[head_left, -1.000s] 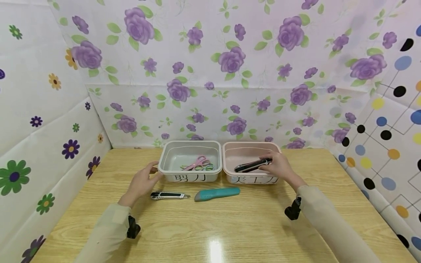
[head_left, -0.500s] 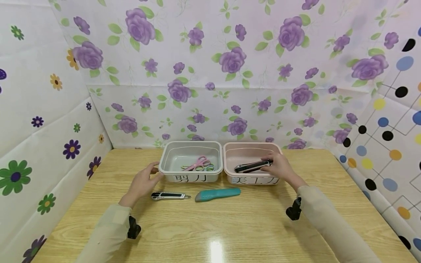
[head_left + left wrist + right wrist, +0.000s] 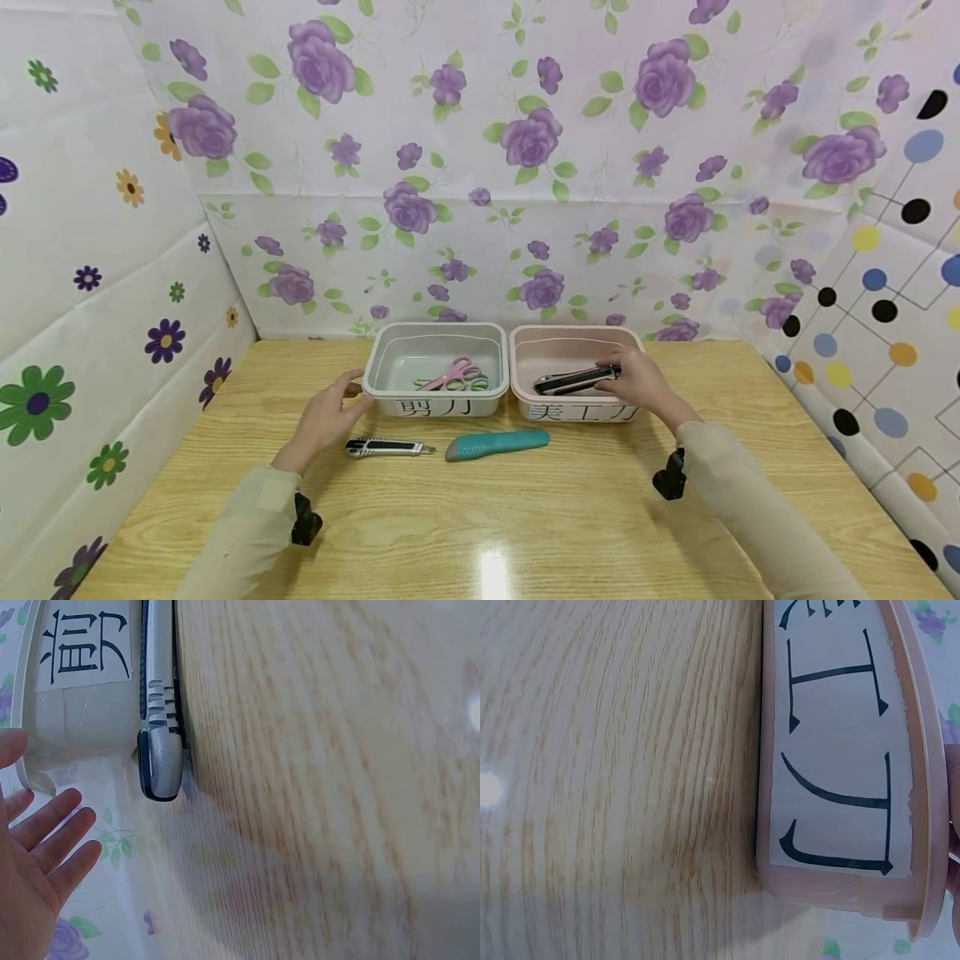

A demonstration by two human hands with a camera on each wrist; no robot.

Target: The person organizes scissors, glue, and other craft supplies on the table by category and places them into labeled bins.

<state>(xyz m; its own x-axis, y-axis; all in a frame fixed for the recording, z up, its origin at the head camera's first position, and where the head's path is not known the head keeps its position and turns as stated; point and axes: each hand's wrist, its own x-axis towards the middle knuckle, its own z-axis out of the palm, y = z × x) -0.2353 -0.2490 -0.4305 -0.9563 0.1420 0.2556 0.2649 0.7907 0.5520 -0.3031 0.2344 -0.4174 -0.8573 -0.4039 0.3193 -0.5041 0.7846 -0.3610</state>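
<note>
My right hand (image 3: 641, 383) reaches into the pink bin (image 3: 555, 352) and pinches the end of a black utility knife (image 3: 558, 383). The knife slants low inside the bin, its far end toward the left. In the right wrist view the bin's labelled wall hides most of this hand. Beside the left corner of the grey bin (image 3: 401, 348), my left hand (image 3: 326, 417) has its fingers loosely extended, fingertips right at the rim. In front of the bins lie a silver-and-black utility knife (image 3: 384, 447) and a teal utility knife (image 3: 498, 444).
Pink scissors (image 3: 452, 375) and others with green handles (image 3: 477, 383) lie in the grey bin. Both bins stand side by side at the back of the wooden table (image 3: 420, 525), against a flowered cloth (image 3: 480, 250). Paper labels with black characters face front.
The black utility knife and the right hand have settled very slightly lower in the pink bin. The left hand and the two knives on the table have stayed in place.
</note>
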